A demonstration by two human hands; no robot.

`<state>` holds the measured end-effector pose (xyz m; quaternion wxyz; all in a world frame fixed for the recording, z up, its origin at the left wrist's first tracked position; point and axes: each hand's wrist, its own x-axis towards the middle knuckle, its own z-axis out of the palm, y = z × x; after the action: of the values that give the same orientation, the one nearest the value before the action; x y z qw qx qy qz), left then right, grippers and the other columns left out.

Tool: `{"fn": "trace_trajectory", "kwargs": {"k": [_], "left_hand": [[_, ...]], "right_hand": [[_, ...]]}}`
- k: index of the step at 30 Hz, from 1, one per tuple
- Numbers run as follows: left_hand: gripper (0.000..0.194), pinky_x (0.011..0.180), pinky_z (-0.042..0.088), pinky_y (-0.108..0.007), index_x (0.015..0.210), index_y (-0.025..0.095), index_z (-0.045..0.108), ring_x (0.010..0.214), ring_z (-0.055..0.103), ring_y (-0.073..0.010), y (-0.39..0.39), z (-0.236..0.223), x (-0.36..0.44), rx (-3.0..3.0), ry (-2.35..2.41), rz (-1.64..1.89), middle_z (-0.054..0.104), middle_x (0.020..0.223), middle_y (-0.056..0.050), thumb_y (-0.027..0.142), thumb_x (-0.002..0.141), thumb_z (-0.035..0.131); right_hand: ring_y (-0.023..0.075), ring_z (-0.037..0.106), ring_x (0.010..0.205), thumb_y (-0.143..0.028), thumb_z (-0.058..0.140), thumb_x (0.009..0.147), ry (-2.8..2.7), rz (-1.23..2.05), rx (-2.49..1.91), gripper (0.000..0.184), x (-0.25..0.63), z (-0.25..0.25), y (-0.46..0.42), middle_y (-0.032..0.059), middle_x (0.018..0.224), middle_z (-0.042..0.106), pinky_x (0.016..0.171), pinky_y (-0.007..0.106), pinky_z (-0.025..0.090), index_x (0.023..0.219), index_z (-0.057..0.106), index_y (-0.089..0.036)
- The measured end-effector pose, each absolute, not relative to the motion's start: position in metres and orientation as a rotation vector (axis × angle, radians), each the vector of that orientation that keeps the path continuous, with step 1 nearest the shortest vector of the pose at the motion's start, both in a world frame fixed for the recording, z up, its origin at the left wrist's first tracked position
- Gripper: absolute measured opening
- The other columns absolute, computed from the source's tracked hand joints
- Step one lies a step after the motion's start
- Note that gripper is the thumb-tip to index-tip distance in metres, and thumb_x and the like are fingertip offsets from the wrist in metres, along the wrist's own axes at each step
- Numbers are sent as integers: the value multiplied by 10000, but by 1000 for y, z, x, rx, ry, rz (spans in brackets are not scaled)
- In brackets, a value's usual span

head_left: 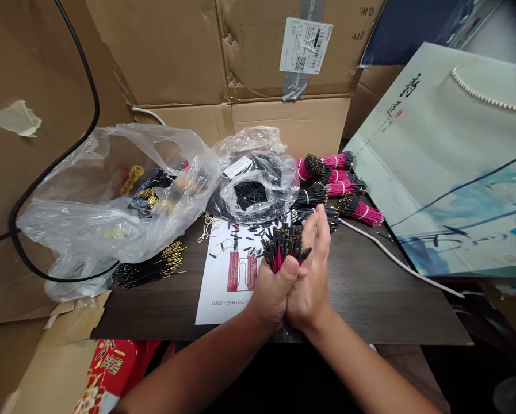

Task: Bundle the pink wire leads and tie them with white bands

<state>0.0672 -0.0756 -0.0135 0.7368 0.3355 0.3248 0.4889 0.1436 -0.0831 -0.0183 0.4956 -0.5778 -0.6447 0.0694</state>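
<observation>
My left hand (pixel 274 287) is wrapped round a bundle of thin red and black wires (pixel 283 246) with black-sleeved tips, held upright over the dark table (pixel 370 299). My right hand (pixel 313 270) lies flat against the bundle's right side, fingers stretched out and pressing the wires against my left palm. Under my hands is a white printed sheet (pixel 223 282) strewn with short black sleeve pieces (pixel 251 233).
Tied pink and black wire bundles (pixel 335 187) lie at the back. A clear bag of black sleeves (pixel 253 192) and a bigger plastic bag (pixel 111 201) sit left of them. Gold-tipped black wires (pixel 154 267), cardboard boxes (pixel 240 57), a paper gift bag (pixel 456 167) and a white cable (pixel 396 259) surround the table.
</observation>
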Motion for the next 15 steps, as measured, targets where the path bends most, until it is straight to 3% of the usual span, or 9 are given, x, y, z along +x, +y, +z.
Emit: {"fn": "trace_trajectory", "kwargs": {"k": [4,9,12,15], "left_hand": [[650,1145,393,-433,1227,179,673,1332,530,-288,-77,-16,67,706,638,1074,673,1267,-141,694,838,590],[627,1031,485,-412,1210,168,665,1239,593,-284,-80,-15,70,569,667,1057,701,1160,-147,674,846,594],[489,919,526,-355,1042,166,695,1011,668,-232,-79,-9,72,398,716,1041,710,976,-98,591,800,692],[324,725,505,-229,783,153,650,695,580,-105,-76,-4,72,240,746,1049,597,726,-3,446,740,780]], "right_hand": [[346,106,1545,-361,266,1004,-1591,173,-1413,665,143,-18,-83,67,1689,-4,1190,642,214,1606,-2,-274],[340,129,1541,-296,421,962,-1579,143,-1450,793,142,-20,-81,94,1686,38,1181,641,230,1600,-50,-276],[368,223,1509,-265,502,915,-1528,126,-1410,898,142,-23,-78,107,1682,54,1139,652,298,1592,-87,-302],[376,301,1471,-245,546,871,-1455,170,-1393,962,142,-22,-76,121,1673,96,1100,637,366,1590,-91,-300]]}}
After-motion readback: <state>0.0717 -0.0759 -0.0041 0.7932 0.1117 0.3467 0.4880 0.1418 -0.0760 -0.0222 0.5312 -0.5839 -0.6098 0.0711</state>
